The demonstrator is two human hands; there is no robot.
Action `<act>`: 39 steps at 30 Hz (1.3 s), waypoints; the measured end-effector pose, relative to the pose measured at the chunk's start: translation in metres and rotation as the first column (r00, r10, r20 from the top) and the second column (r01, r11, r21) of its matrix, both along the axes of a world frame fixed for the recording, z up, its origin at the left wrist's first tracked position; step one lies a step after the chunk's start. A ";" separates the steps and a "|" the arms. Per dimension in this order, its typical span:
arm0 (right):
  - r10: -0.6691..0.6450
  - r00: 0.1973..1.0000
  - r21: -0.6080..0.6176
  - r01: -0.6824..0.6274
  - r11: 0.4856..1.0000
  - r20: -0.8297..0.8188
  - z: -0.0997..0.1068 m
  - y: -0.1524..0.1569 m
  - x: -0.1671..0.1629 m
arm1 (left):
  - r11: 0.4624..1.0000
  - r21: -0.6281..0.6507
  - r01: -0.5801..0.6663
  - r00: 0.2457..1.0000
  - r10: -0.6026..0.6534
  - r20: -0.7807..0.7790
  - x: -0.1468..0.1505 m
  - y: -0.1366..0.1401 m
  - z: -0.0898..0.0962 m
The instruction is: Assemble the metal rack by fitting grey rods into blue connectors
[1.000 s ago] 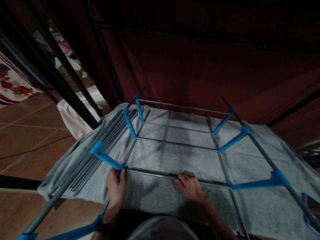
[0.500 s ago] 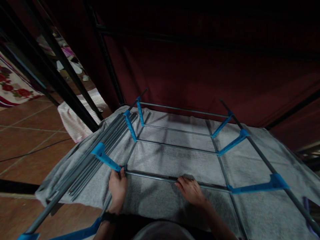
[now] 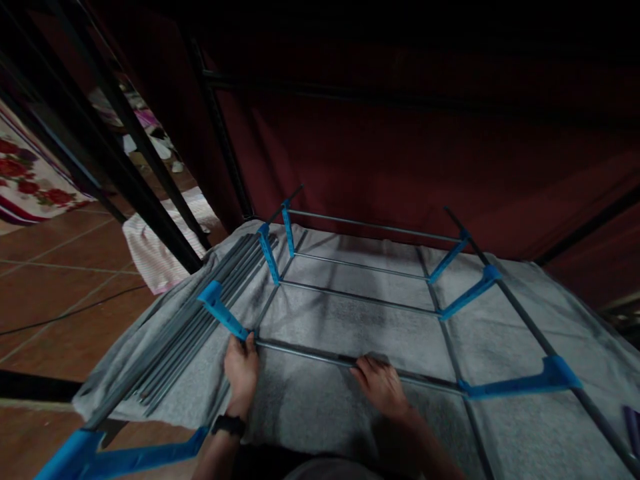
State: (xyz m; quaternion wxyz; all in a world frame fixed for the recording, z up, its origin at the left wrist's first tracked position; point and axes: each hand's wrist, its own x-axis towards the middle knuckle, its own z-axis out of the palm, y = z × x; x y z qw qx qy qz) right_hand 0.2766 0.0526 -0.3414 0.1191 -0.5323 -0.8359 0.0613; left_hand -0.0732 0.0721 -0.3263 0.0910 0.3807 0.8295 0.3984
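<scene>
A frame of grey metal tubes joined by blue plastic brackets lies on a grey blanket (image 3: 320,407). My left hand (image 3: 242,367) is closed round the joint where a blue bracket (image 3: 223,311) meets the near cross tube (image 3: 310,354). My right hand (image 3: 381,385) wraps over the middle of that same tube, fingers curled on it. At the tube's right end sits another blue bracket (image 3: 520,385), joined to a long side tube (image 3: 525,317). Farther back, two thinner cross tubes run between smaller blue brackets, with a third rod above them.
Several loose metal tubes (image 3: 215,310) lie bundled on the blanket at the left. Black metal posts (image 3: 165,187) rise beside a dark red cloth (image 3: 380,160) behind. A striped cloth (image 3: 145,257) hangs at left over the tiled floor (image 3: 65,287).
The view has shifted slightly, so the whole scene sits a little lower and to the right. Both hands keep their places on the frame.
</scene>
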 end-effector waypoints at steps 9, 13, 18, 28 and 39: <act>0.025 0.999 0.019 -0.025 1.000 -0.035 0.006 0.003 0.005 | 0.996 0.078 0.043 0.997 -0.048 0.060 0.001 -0.002 -0.002; 0.024 0.997 0.007 -0.023 1.000 -0.068 0.016 0.004 0.005 | 0.999 0.029 0.042 0.996 -0.044 0.074 0.003 -0.003 0.001; 0.002 0.982 0.021 0.002 1.000 -0.187 0.019 0.011 0.022 | 0.997 -0.039 0.072 0.993 -0.068 0.093 0.000 -0.007 0.008; -0.370 0.789 0.194 0.512 0.837 -0.490 0.006 0.050 0.115 | 0.982 -0.155 0.110 0.994 -0.113 -0.008 -0.012 -0.008 0.002; -0.626 0.745 -0.003 0.643 0.766 -0.229 -0.011 0.061 0.146 | 0.985 -0.109 0.135 0.987 -0.143 -0.071 -0.009 -0.012 0.000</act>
